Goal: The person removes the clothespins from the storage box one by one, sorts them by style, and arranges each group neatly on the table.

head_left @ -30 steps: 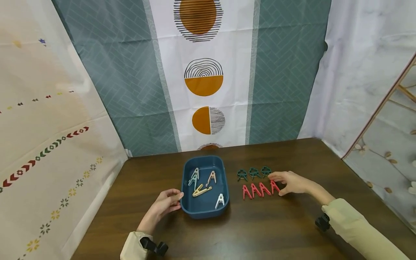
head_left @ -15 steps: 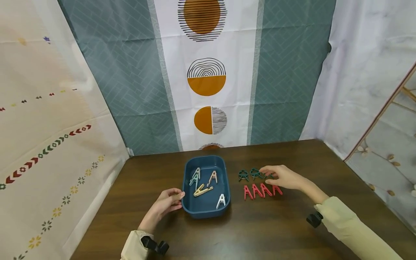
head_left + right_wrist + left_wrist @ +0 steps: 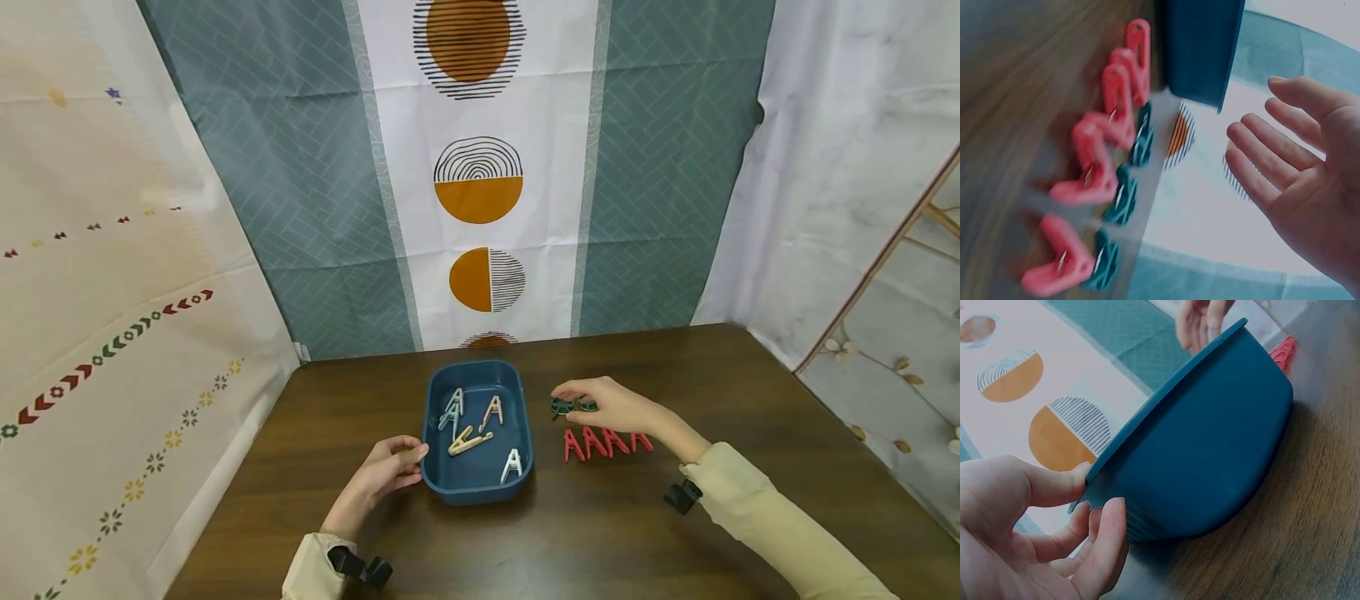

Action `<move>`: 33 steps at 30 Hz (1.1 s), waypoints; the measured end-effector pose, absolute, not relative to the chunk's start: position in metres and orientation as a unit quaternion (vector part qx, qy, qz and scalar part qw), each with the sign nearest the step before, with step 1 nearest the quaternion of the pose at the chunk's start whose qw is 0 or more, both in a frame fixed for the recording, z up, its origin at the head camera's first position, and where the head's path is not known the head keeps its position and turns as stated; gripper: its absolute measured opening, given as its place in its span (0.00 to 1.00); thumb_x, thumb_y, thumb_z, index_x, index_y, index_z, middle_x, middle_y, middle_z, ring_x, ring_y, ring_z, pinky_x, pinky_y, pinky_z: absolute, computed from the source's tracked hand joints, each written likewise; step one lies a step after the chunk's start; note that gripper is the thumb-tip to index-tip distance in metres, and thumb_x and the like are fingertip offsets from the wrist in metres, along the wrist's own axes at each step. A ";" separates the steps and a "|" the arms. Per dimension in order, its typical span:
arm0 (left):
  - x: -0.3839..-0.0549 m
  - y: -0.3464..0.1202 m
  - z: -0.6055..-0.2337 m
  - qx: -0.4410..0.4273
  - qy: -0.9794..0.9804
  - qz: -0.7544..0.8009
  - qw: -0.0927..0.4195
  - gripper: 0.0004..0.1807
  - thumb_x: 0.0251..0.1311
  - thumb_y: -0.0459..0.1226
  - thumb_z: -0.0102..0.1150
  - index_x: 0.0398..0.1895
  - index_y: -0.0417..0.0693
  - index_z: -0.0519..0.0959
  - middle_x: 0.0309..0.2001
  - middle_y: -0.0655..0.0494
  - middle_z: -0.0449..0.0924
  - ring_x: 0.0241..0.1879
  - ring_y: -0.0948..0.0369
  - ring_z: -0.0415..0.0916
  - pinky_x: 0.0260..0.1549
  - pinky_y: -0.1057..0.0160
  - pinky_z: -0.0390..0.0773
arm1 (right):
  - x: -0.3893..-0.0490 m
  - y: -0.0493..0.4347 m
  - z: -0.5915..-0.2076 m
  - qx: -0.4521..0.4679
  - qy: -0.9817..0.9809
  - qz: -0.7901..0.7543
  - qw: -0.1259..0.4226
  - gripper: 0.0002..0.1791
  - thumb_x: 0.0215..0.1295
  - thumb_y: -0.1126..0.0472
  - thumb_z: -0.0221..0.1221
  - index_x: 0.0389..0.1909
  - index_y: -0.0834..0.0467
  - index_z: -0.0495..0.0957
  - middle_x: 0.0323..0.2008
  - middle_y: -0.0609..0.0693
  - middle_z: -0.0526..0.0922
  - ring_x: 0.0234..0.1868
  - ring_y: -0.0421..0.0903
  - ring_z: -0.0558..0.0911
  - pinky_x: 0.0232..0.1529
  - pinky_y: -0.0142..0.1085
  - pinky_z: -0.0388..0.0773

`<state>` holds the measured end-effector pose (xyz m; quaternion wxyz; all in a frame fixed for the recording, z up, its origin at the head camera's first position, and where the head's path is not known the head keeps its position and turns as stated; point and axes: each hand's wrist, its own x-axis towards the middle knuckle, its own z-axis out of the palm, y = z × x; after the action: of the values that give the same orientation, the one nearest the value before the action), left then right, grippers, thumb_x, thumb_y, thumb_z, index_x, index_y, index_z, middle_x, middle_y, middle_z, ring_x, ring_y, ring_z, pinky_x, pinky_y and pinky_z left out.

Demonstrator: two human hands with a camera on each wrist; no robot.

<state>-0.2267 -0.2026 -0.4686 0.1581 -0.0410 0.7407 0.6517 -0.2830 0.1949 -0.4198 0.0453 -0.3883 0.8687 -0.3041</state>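
A blue plastic bin (image 3: 480,498) stands on the table. At its left side my left hand (image 3: 386,471) pinches the rim, thumb on top and fingers beneath, as the left wrist view shows. Inside lie several clothespins: a yellow one (image 3: 468,440), a white one (image 3: 512,464), a pale pink one (image 3: 492,410) and pale green-blue ones (image 3: 451,411). To the bin's right my right hand (image 3: 615,406) hovers over the round green clips (image 3: 1141,137), its fingers loosely bent around nothing. It partly hides them in the head view. Red clothespins (image 3: 592,442) lie in a row nearer me.
The dark wooden table (image 3: 600,525) reaches back to a hanging cloth (image 3: 645,192) with green and white panels. Patterned pale cloth (image 3: 142,375) bounds the left side, and a white floral cloth (image 3: 847,250) the right. Each wrist carries a small black camera (image 3: 682,497).
My right hand has moved left from the rightmost red clothespin, across the green clips toward the bin. My left hand keeps its hold on the rim.
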 end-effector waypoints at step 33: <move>-0.227 -0.203 -0.469 -0.049 0.744 0.647 0.159 0.19 0.65 0.42 0.59 0.49 0.36 0.71 0.28 0.58 0.75 0.26 0.65 0.75 0.31 0.67 0.82 | -0.284 0.066 -0.420 -0.449 0.869 -0.076 0.192 0.29 0.52 0.64 0.72 0.57 0.56 0.77 0.53 0.51 0.81 0.53 0.44 0.79 0.51 0.32 0.78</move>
<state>-0.2269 -0.2026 -0.4694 0.1586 -0.0492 0.7438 0.6474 -0.2838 0.0663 -0.4203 0.1923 -0.4487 0.8694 -0.0761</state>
